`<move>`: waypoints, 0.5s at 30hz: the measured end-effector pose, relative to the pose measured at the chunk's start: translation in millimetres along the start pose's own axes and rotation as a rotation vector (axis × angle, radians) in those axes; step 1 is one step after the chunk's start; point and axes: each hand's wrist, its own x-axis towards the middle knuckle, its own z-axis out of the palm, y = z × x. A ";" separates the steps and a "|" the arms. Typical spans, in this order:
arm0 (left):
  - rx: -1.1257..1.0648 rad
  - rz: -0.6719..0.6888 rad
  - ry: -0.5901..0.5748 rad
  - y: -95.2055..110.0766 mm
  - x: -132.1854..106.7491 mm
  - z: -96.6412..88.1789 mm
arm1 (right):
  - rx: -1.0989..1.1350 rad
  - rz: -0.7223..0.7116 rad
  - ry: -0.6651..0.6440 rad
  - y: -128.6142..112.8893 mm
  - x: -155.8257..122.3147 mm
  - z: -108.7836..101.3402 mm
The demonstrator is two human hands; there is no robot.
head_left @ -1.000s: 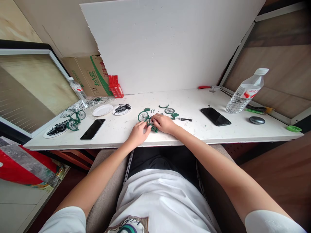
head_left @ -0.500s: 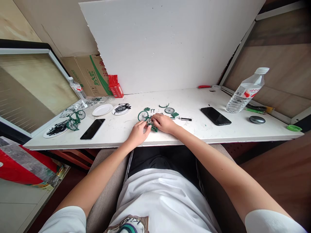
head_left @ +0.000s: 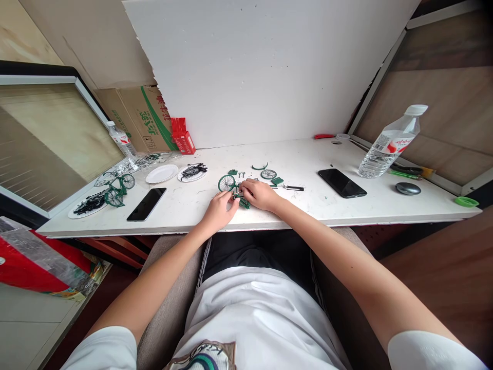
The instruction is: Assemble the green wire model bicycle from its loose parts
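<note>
Both my hands meet over a small green model bicycle (head_left: 231, 188) lying near the front edge of the white table (head_left: 269, 216). My left hand (head_left: 217, 212) pinches the frame from the left. From the right, my right hand (head_left: 261, 195) closes its fingers on the same frame. One green wheel (head_left: 227, 183) sticks out to the left of my fingers. Loose parts lie just behind: a second wheel (head_left: 268, 174), a curved green mudguard (head_left: 260, 167), small green pieces (head_left: 277, 181) and a black-handled screwdriver (head_left: 290, 188).
A finished green model bicycle (head_left: 117, 189) and a plate of black parts (head_left: 88, 205) sit far left, with two white plates (head_left: 162, 174) and a black phone (head_left: 147, 204). On the right are another phone (head_left: 342, 183), a water bottle (head_left: 391, 142), a grey mouse (head_left: 407, 188) and a green ring (head_left: 465, 201).
</note>
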 end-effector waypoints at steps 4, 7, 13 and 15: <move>0.000 0.001 0.000 -0.3 0.0 0.3 | 0.003 0.005 -0.006 0.4 0.1 0.7; -0.003 0.000 0.005 -0.4 0.0 0.6 | 0.004 0.009 -0.003 0.3 0.2 0.8; -0.005 -0.002 0.003 -0.6 -0.1 1.0 | 0.015 0.010 0.000 1.1 0.3 1.1; -0.008 -0.004 0.002 -0.6 0.0 1.1 | 0.013 0.010 0.003 1.1 0.4 1.2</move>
